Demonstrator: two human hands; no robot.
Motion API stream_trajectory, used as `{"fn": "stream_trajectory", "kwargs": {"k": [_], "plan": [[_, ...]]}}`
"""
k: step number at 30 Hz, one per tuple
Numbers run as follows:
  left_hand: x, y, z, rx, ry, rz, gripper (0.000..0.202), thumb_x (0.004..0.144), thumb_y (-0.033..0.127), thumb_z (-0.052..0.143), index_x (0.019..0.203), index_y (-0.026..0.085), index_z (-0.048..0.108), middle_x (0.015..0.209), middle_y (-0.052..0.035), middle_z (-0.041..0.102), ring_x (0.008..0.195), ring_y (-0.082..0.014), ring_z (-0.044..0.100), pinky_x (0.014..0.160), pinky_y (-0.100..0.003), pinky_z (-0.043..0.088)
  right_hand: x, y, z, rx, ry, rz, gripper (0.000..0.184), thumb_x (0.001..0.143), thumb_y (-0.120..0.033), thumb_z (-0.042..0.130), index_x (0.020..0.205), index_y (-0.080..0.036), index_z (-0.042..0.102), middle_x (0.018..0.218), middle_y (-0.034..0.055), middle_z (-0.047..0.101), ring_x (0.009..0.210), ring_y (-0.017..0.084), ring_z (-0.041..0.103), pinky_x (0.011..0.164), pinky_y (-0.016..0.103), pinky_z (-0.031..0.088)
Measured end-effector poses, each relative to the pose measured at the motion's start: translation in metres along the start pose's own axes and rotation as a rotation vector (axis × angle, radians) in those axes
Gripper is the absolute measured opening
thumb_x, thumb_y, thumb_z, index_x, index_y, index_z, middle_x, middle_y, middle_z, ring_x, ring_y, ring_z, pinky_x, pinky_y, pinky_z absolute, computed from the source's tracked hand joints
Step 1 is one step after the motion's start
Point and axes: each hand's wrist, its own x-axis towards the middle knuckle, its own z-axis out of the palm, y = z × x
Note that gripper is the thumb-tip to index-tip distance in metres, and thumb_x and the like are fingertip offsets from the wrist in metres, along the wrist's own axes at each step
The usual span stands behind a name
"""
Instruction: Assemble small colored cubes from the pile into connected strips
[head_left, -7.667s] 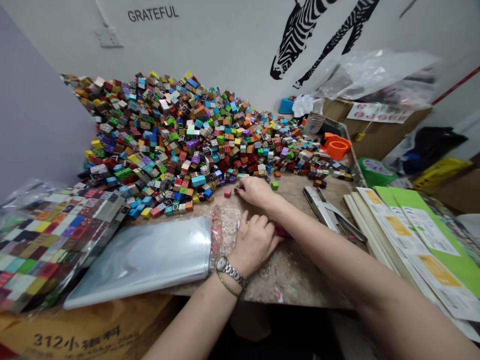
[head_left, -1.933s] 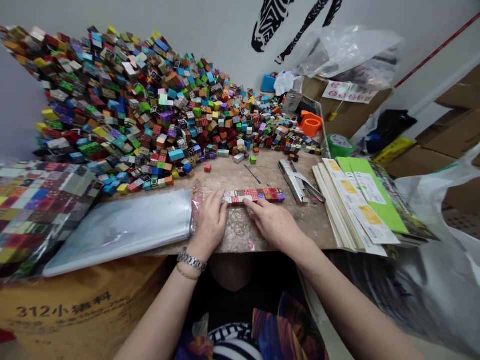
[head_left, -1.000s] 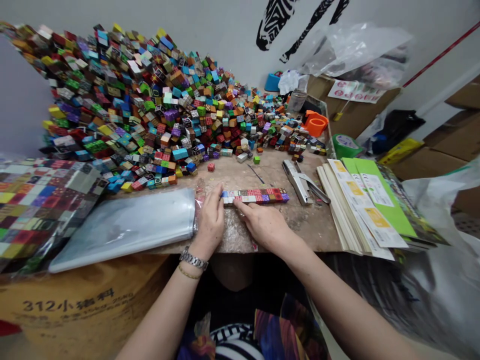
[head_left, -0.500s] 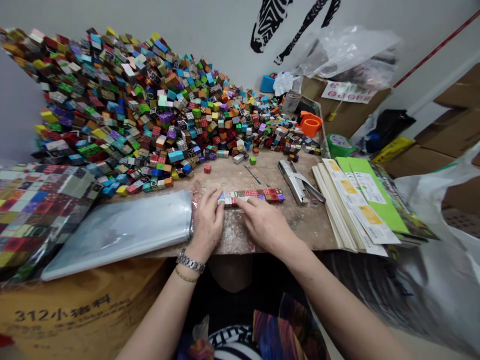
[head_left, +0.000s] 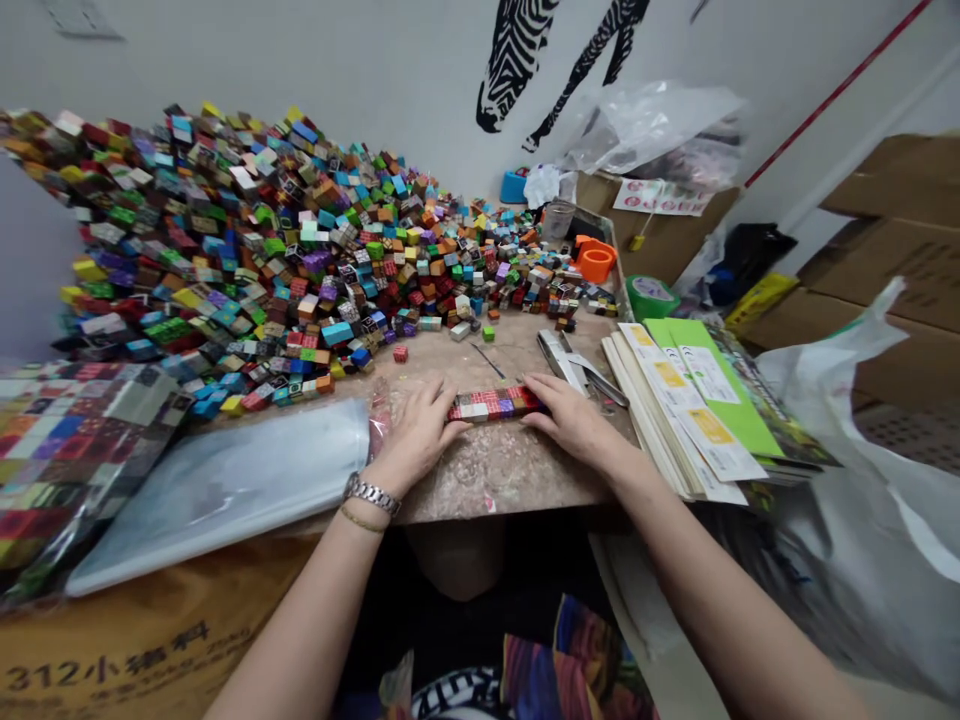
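Observation:
A row of small coloured cubes [head_left: 495,403], mostly red, white and purple on the sides that show, lies on the worn table [head_left: 495,475] in front of me. My left hand [head_left: 417,428] grips its left end between thumb and fingers. At the other end my right hand [head_left: 568,415] pinches the row the same way. Both ends of the row are hidden under my fingers. Just beyond it, a single red cube [head_left: 400,354] and a thin dark stick [head_left: 487,361] lie on the tabletop.
A big heap of cubes [head_left: 247,250] leans against the wall. Clear plastic bags [head_left: 247,490] and a packed bag of cubes [head_left: 82,440] lie left. Rightward are a metal stapler [head_left: 574,368], stacked cards [head_left: 667,410], green tape [head_left: 651,297] and an orange tape dispenser [head_left: 596,260].
My right hand has moved from the front of the row to its right end. My left hand now holds the left end, and the camera view has shifted slightly.

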Motion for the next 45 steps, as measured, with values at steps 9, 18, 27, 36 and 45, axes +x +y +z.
{"fn": "stream_trajectory", "kwargs": {"k": [9, 18, 27, 36, 45], "plan": [[0.000, 0.002, 0.012, -0.011, 0.079, 0.057, 0.035, 0.095, 0.029, 0.050, 0.128, 0.019, 0.054, 0.128, -0.0126, 0.060, 0.121, -0.0274, 0.053, 0.105, -0.047, 0.044, 0.005, -0.003, 0.008, 0.011, 0.083, -0.010, 0.031, 0.090, -0.024, 0.060, 0.117, -0.012, 0.065, 0.123, 0.0142, 0.063, 0.114, 0.021, 0.058, 0.105, 0.040, 0.044], [0.000, 0.001, 0.013, 0.021, 0.057, 0.069, 0.032, 0.096, 0.029, 0.046, 0.125, 0.017, 0.054, 0.123, -0.0118, 0.061, 0.112, -0.0262, 0.054, 0.100, -0.044, 0.046, 0.007, -0.012, 0.001, -0.014, 0.029, 0.025, 0.026, 0.088, -0.021, 0.063, 0.111, -0.011, 0.067, 0.115, 0.0128, 0.065, 0.106, 0.021, 0.060, 0.099, 0.037, 0.047], [-0.005, 0.007, 0.011, -0.029, 0.082, 0.011, 0.033, 0.098, 0.029, 0.044, 0.127, 0.019, 0.053, 0.123, -0.0106, 0.060, 0.117, -0.0250, 0.052, 0.103, -0.045, 0.045, 0.007, -0.009, 0.007, 0.013, 0.046, 0.003, 0.031, 0.086, -0.017, 0.061, 0.116, -0.013, 0.064, 0.121, 0.0148, 0.063, 0.113, 0.024, 0.060, 0.102, 0.042, 0.048], [-0.005, 0.008, 0.008, -0.167, 0.178, -0.070, 0.040, 0.100, 0.038, 0.038, 0.130, 0.015, 0.052, 0.132, -0.0130, 0.057, 0.125, -0.0246, 0.051, 0.108, -0.045, 0.042, 0.006, 0.002, -0.015, -0.044, 0.021, -0.054, 0.043, 0.089, -0.027, 0.058, 0.130, -0.013, 0.059, 0.131, 0.0169, 0.059, 0.122, 0.029, 0.057, 0.105, 0.047, 0.046], [-0.004, 0.005, 0.006, -0.241, 0.354, -0.168, 0.039, 0.100, 0.035, 0.039, 0.124, 0.012, 0.057, 0.124, -0.0151, 0.064, 0.118, -0.0254, 0.057, 0.105, -0.047, 0.046, 0.062, -0.009, -0.026, -0.114, -0.046, -0.088, 0.038, 0.093, -0.023, 0.050, 0.129, -0.015, 0.060, 0.128, 0.0123, 0.062, 0.118, 0.024, 0.059, 0.103, 0.039, 0.047]]}}
